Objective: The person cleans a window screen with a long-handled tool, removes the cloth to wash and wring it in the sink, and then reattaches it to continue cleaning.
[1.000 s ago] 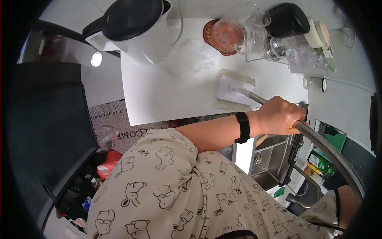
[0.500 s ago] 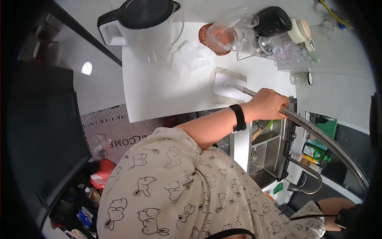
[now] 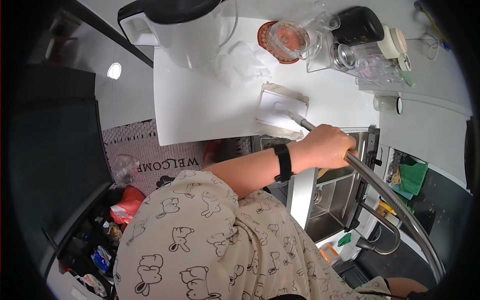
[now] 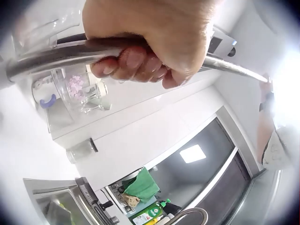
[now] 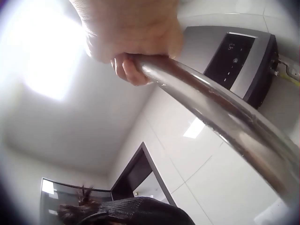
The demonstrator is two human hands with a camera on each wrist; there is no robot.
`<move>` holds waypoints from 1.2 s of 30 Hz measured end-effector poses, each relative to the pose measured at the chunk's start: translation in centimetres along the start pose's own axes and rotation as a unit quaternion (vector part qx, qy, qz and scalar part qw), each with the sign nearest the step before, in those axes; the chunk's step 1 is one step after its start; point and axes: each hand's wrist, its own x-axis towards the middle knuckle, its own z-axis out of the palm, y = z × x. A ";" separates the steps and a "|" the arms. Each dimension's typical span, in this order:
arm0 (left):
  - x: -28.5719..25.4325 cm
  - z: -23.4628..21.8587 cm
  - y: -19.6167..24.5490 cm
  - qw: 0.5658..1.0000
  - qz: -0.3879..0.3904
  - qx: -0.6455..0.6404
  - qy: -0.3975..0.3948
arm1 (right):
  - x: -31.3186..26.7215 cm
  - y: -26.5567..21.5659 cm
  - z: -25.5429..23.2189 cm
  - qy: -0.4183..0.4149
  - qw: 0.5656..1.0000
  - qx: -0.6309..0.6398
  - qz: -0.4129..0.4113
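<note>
A flat mop head [image 3: 281, 111] with a white plate and beige cloth edges lies on the white countertop [image 3: 195, 112], near its front edge. My left hand [image 3: 327, 146], with a black band at the wrist, grips the metal pole [image 3: 387, 195] a short way above the head. In the left wrist view, the left hand's fingers [image 4: 133, 64] are curled round that pole. Higher up, my right hand [image 5: 131, 40] grips the pole in the right wrist view; the head view shows only part of the right arm at bottom right. Crumpled white tissue [image 3: 242, 62] lies behind the mop head.
A clear pitcher with a black lid [image 3: 180, 10] stands at back left. A glass vessel [image 3: 290, 39] sits on a red mat, beside a rack of glassware and a black container [image 3: 359, 26]. A sink [image 3: 330, 202] and faucet [image 3: 395, 240] are at right.
The mop head has slid left along the countertop, and my left hand has moved left with the pole. The head view has shifted slightly. Both hands keep their grip.
</note>
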 end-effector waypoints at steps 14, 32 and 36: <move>0.6 0.2 -1.3 0.989 0.054 0.003 0.136 | 1.6 4.6 0.0 0.001 0.999 0.024 0.023; -0.4 -0.7 -2.4 0.979 0.124 -0.044 0.153 | -0.1 3.2 2.0 0.000 1.000 0.004 0.031; -0.7 -0.6 -2.2 0.982 0.121 -0.030 0.139 | -0.6 1.7 2.7 -0.010 0.999 -0.001 0.039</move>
